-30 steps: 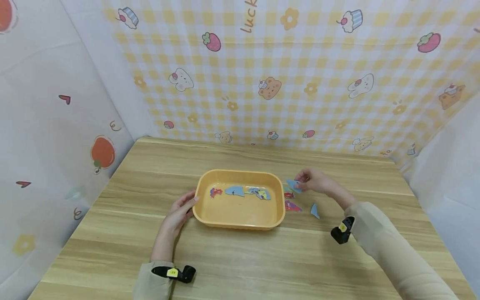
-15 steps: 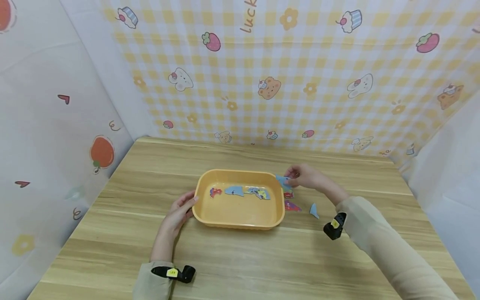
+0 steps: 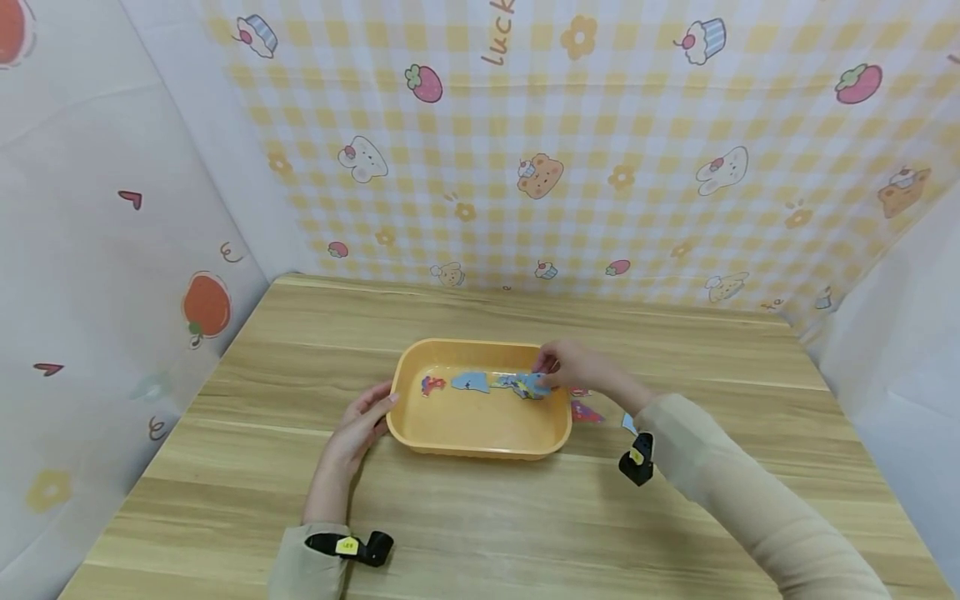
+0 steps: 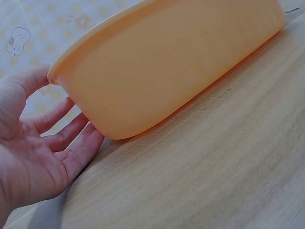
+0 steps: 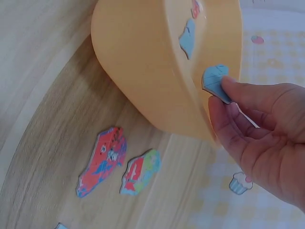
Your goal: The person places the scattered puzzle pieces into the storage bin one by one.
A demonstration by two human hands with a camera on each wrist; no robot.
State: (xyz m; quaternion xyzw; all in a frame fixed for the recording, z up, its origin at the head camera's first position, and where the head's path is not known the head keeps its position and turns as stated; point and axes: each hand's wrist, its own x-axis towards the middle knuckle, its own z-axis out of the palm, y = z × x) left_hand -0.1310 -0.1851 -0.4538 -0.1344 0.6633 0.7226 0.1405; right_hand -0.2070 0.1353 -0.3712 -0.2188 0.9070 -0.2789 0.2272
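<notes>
My left hand [image 3: 360,427] holds the left end of a yellow plastic basin [image 3: 465,427]. In the left wrist view its thumb is at the rim and the other fingers lie against the outer wall. Over the basin's right end, my right hand [image 3: 581,371] pinches a light-blue jigsaw piece [image 5: 214,81] between thumb and fingers. Inside the basin lie a red-purple piece [image 3: 432,385], a blue piece [image 3: 471,382] and, partly covered by the right hand, blue-and-yellow ones [image 3: 517,384].
Right of the basin on the wooden table [image 3: 480,517] lie a red-purple piece [image 5: 102,162], a red-and-green piece [image 5: 140,172] and a light-blue piece [image 3: 628,423] partly behind the right wrist. A checked cloth [image 3: 480,208] hangs behind the table.
My right hand has carried the light-blue jigsaw piece leftward from above the table, across the basin's right rim, to over its inside. The left hand and the basin have stayed in place.
</notes>
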